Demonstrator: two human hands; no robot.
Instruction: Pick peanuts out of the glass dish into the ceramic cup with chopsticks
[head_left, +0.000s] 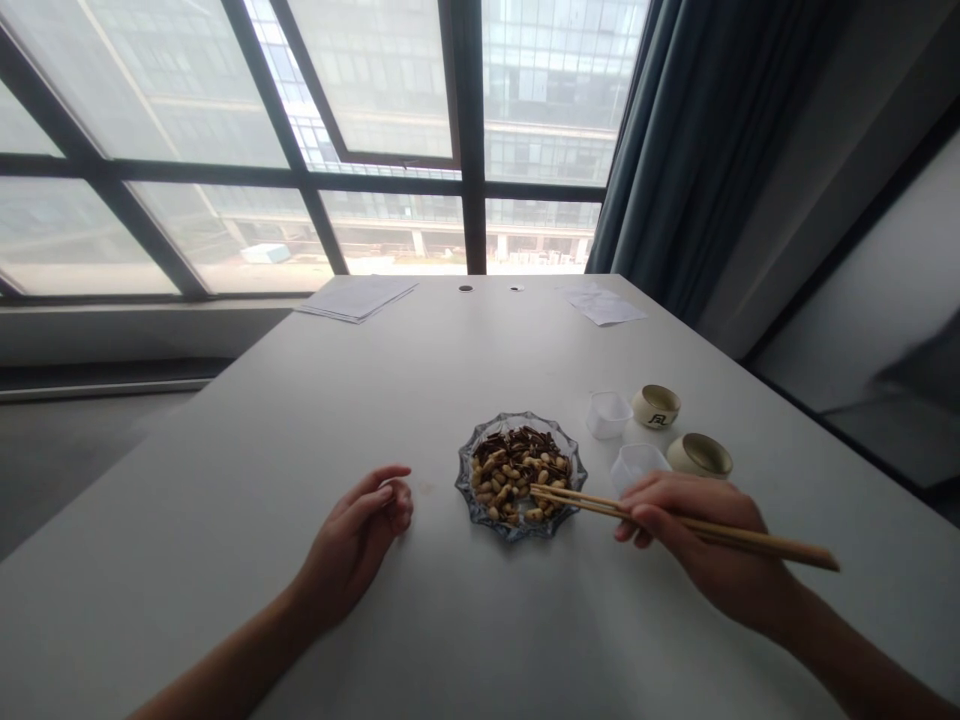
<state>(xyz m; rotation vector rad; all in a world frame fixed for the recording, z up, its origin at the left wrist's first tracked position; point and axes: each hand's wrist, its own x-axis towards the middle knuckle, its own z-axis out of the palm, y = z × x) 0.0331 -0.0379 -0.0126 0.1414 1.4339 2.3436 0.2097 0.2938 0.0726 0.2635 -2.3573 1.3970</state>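
Observation:
My right hand [697, 530] is closed around a pair of wooden chopsticks [739, 538]. Their tips reach over the right part of a scalloped glass dish [469, 490] and touch or hover just above the peanuts [506, 485] in it; I cannot tell which. Thin dark brown pieces [536, 438], their kind unclear, fill the far side of the dish. To the left of the dish, my left hand [356, 545] rests on the table, holding nothing, its index finger stretched out and the others loosely curled.
Past my right hand stand two small clear plastic cups [607, 414] and two cream-coloured ceramic cups [657, 407], the nearer ones partly hidden. Papers [360, 298] lie at the far left of the white table [420, 360], and another sheet [606, 304] at the far right. Windows and a curtain [660, 150] lie beyond.

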